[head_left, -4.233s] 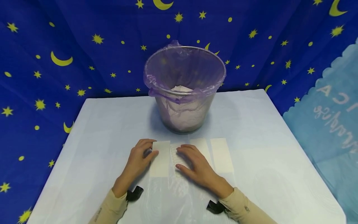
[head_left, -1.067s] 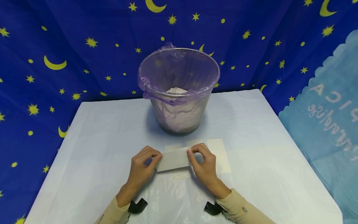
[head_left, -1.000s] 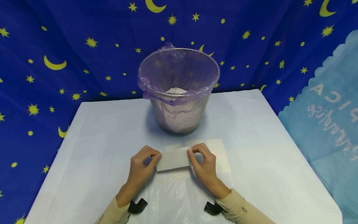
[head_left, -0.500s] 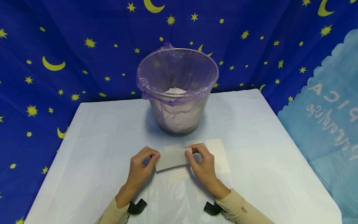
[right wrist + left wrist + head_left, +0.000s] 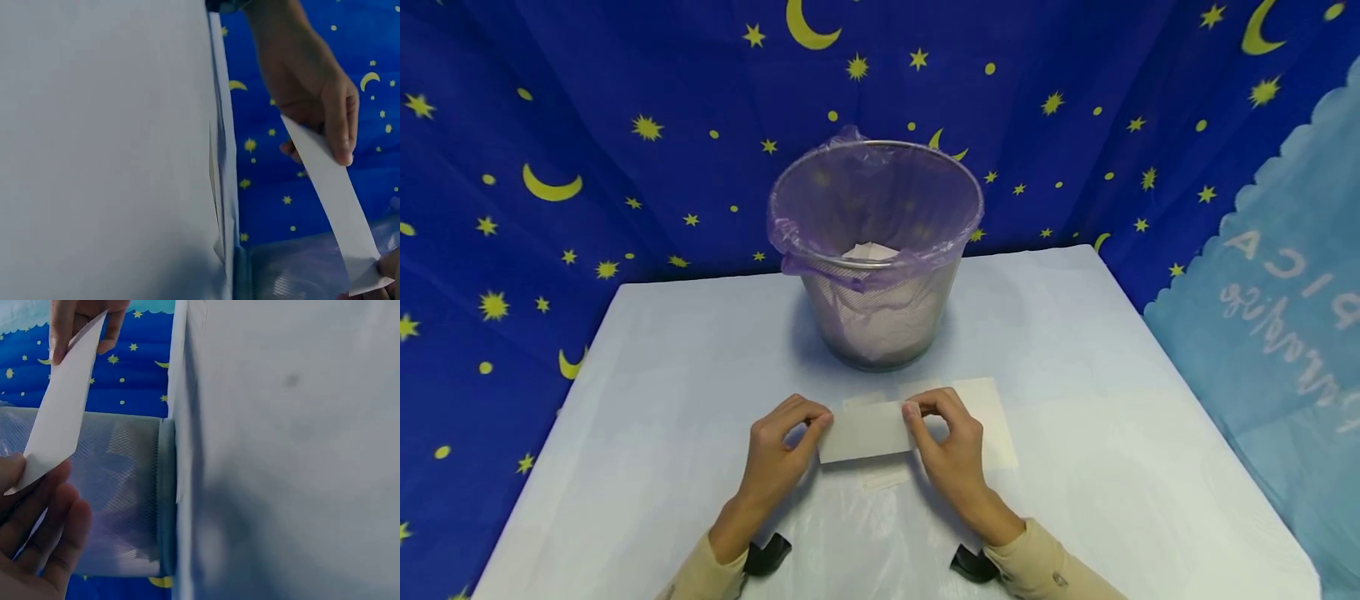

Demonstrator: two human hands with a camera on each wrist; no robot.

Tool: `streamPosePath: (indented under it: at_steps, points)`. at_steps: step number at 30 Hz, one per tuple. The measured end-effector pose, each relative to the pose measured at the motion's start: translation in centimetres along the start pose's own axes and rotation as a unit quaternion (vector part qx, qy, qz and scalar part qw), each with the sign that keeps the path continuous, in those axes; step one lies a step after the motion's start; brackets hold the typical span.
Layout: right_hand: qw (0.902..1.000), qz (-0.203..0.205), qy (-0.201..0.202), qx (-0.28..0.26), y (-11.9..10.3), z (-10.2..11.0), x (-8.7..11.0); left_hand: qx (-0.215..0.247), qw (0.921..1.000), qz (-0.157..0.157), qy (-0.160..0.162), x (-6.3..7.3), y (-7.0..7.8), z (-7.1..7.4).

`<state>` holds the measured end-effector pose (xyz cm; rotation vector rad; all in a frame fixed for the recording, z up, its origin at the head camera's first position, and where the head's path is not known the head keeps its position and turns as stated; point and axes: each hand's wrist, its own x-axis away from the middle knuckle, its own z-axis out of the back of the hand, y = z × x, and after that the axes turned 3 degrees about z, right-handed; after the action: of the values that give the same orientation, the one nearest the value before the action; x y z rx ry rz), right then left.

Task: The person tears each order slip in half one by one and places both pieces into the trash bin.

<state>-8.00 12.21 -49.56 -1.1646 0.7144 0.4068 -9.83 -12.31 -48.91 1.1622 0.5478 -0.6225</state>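
A blank pale paper slip (image 5: 865, 433) is stretched lengthwise between my two hands, over the table. My left hand (image 5: 781, 446) pinches its left end between thumb and fingers. At the other end, the thumb and fingers of my right hand (image 5: 953, 454) grip the slip. The left wrist view shows the slip (image 5: 62, 419) raised off the tabletop, slightly bowed. Beneath it lies a lined paper slip (image 5: 886, 481), mostly hidden. Another cream slip (image 5: 996, 425) rests to the right of my right hand, and one more lies partly covered behind that hand.
Behind my hands stands a wire mesh bin (image 5: 880, 325) with a purple plastic liner (image 5: 790, 237) folded over its rim and white paper (image 5: 871, 252) inside. A white cloth covers the table (image 5: 685, 358). A dark blue star curtain (image 5: 685, 67) hangs along the back.
Earlier, the left slip lay flat under my left fingers while my right hand was over the lined slip. Now both hands hold it up sideways; over the last second it shifts only slightly.
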Motion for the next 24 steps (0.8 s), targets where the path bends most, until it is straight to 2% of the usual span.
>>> streamPosePath:
  at_steps: [12, 18, 21, 24]
  points:
    - [0.9995, 0.029, 0.008, -0.005, -1.8, 0.6, -1.3, 0.015, 0.9994, 0.007, -0.030, -1.2, 2.4, 0.8]
    - [0.9996, 0.002, -0.026, -0.003, -2.7, 1.0, -2.4, 0.010, 0.9991, 0.002, -0.041, -2.6, 3.1, 1.1]
    - [0.9995, -0.007, -0.030, 0.000, -3.1, 1.1, -3.1, 0.003, 0.9986, 0.014, -0.050, -3.1, 3.5, 1.2]
    - [0.9996, -0.002, -0.029, 0.002, -3.4, 1.3, -3.7, 0.008, 0.9975, 0.043, -0.056, -3.6, 3.8, 1.4]
